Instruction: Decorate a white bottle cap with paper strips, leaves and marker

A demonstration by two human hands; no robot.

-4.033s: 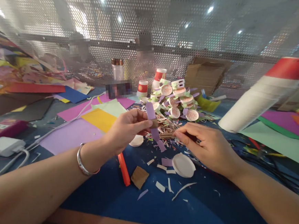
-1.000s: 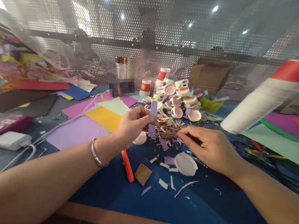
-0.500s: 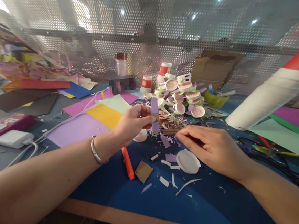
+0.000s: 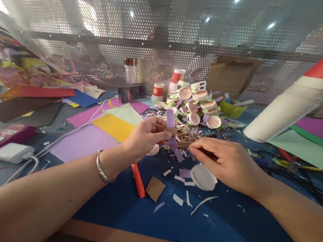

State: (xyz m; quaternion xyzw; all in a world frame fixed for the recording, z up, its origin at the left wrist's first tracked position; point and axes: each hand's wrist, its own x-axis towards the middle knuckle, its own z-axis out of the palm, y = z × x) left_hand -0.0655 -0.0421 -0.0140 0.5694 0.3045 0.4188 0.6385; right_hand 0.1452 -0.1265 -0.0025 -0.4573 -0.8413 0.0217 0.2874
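Observation:
My left hand [image 4: 144, 137], with a silver bangle on its wrist, pinches an upright purple paper strip [image 4: 170, 118] with a small brown cardboard piece across its middle. My right hand [image 4: 226, 160] rests on the blue mat, fingers closed in a pinch on a thin brown stick-like piece [image 4: 183, 144] that I cannot name. The two hands are a few centimetres apart. A white round lid [image 4: 203, 178] lies just under the right hand. Paper scraps litter the mat around both hands.
A pile of small decorated cup pieces [image 4: 196, 107] sits behind the hands. A stack of white paper cups [image 4: 283, 109] lies on its side at the right. Coloured paper sheets [image 4: 106, 129], an orange-red marker [image 4: 138, 179], a cardboard scrap [image 4: 155, 188], a white charger [image 4: 11, 152] and cables surround them.
The left hand has shifted slightly right with the purple strip, closer to the right hand. The right hand has stayed in its pinch on the mat.

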